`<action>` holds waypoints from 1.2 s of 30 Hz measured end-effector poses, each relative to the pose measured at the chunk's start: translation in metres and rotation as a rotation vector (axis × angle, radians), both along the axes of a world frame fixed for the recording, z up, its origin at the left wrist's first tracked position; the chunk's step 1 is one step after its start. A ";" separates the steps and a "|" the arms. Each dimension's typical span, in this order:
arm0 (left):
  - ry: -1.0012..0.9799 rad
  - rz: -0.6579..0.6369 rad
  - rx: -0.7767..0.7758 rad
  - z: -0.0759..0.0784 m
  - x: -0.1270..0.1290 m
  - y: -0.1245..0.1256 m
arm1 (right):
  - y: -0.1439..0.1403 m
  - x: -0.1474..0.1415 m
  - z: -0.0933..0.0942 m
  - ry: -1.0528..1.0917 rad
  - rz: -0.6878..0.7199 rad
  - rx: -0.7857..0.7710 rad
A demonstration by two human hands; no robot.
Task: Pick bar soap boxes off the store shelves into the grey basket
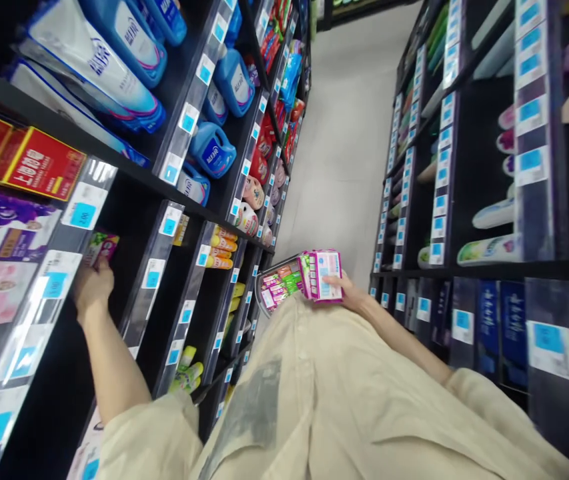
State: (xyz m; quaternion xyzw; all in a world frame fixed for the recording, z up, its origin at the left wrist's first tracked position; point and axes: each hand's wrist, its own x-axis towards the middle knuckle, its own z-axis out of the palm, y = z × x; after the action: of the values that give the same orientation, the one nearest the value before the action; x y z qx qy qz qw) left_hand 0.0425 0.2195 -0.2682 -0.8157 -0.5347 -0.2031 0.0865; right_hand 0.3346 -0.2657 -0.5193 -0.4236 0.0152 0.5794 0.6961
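Note:
My left hand [95, 287] is inside a dark compartment of the left shelf. Its fingers close on a small pink-and-green box [104, 245], whose far part is in shadow. Low in front of my body, my right hand [345, 291] grips a pink-and-white pack [328, 270]; more pink edges show at its left side, so it may be several packs together. Just left of that pack is a basket [258, 293] holding several pink and green packages [279, 288]. My shirt front hides part of the basket.
On the left shelf are LUX soap boxes [9, 227], red-and-gold boxes [44, 163], blue detergent bottles [214, 150] and orange-capped tubes [221, 247]. Bottles [489, 250] and blue boxes [489, 323] line the right shelf. A grey floor aisle [339, 147] runs between.

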 end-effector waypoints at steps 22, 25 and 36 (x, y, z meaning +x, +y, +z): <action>-1.587 0.023 -1.682 -0.213 0.090 -0.348 | 0.041 -0.052 0.044 -0.231 0.347 -0.100; -1.663 0.142 -1.575 -0.222 0.090 -0.354 | 0.045 -0.058 0.047 -0.191 0.295 -0.144; -1.667 0.269 -1.366 -0.237 0.077 -0.349 | 0.059 -0.052 0.046 -0.485 0.069 -0.252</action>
State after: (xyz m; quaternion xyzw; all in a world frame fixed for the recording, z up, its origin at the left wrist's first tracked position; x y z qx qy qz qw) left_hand 0.1198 -0.1291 -0.5056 -0.2317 -0.5104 -0.3416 -0.7544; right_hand 0.2828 -0.2064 -0.4736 -0.6336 -0.0944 0.4779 0.6010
